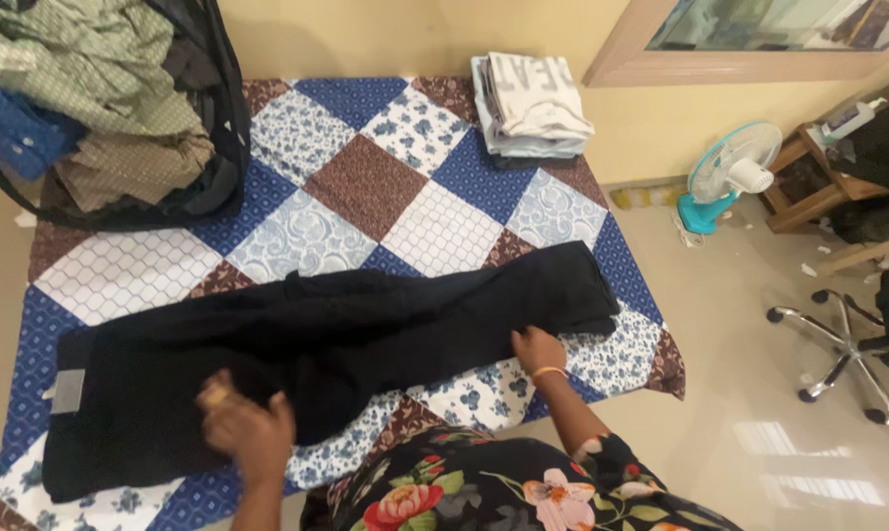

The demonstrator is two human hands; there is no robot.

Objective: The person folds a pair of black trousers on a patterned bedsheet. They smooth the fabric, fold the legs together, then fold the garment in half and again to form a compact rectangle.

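A long pair of black cloth trousers [316, 344] is laid flat across a patchwork quilt of blue, brown and white squares [405, 197]. The trousers are pressed near the waist end by the left hand [248, 425], which is blurred, so it cannot be told if its fingers are open or curled. The near edge, by the leg end, is touched by the right hand [537, 349], with fingers that look flat and open.

The cloth could be bunched or creased if one hand is pulled harder than the other. A leg could be slid off the quilt's edge.

A black mesh basket of mixed clothes [228, 118] is cut off at the top left corner. A stack of folded pale clothes [533, 108] is set at the far side. A small teal fan [729, 172] is stood on the floor. The grey tag [68, 390] cannot be read.
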